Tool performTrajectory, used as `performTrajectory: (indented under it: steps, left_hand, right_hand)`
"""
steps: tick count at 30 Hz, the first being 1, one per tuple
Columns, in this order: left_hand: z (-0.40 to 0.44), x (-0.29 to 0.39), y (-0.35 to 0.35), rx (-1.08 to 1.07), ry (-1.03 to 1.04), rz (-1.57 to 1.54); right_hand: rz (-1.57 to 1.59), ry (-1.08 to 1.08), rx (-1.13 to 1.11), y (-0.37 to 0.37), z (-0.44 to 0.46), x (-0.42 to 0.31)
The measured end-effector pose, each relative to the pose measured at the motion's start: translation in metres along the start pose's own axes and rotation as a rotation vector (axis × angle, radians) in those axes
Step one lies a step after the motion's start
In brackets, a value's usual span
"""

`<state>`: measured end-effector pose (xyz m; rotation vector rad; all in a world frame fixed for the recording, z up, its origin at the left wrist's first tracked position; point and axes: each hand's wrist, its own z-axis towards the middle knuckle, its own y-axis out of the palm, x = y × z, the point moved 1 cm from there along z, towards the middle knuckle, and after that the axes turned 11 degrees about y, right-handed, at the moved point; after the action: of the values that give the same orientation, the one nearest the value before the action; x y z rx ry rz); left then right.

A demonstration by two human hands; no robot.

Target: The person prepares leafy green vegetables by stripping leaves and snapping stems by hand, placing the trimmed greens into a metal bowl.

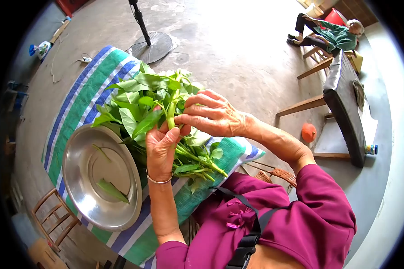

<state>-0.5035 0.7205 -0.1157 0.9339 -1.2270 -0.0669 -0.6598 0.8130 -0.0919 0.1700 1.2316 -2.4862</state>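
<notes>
My left hand (162,145) is closed on the lower end of a thick, pale green leafy stem (172,110). My right hand (215,113) pinches the same stem from the other side, its fingertips close to my left thumb. Behind and beneath both hands lies a pile of leafy greens (137,92), with cut stem ends pointing toward me. Left of the pile sits a shallow metal basin (83,197) holding a leaf and a thin stem piece. A striped green, blue and white cloth (87,85) lies under the greens and basin.
A small wooden chair (54,217) stands at lower left. Beyond the cloth is a round stand base (152,47) with a pole. To the right are a dark padded bench (345,107) and an orange-red object (308,132). A seated person (339,36) is at upper right.
</notes>
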Motion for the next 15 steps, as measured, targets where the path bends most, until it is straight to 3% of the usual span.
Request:
performTrajectory:
  steps: [8,10,12,15]
  left_hand:
    - [-0.025,-0.014,0.019,0.154,0.219,0.133]
    - [-0.033,-0.018,0.018,0.238,0.314,0.376]
    - [-0.045,-0.023,0.026,0.285,0.336,0.373]
    - [-0.063,-0.026,0.038,0.352,0.423,0.471]
  right_hand:
    - [0.026,-0.028,0.018,-0.010,-0.023,-0.016]
    - [0.012,-0.028,0.014,-0.015,-0.030,-0.025]
    - [0.014,0.051,-0.067,-0.014,-0.038,-0.035]
    - [0.014,0.024,-0.009,-0.016,-0.044,-0.046]
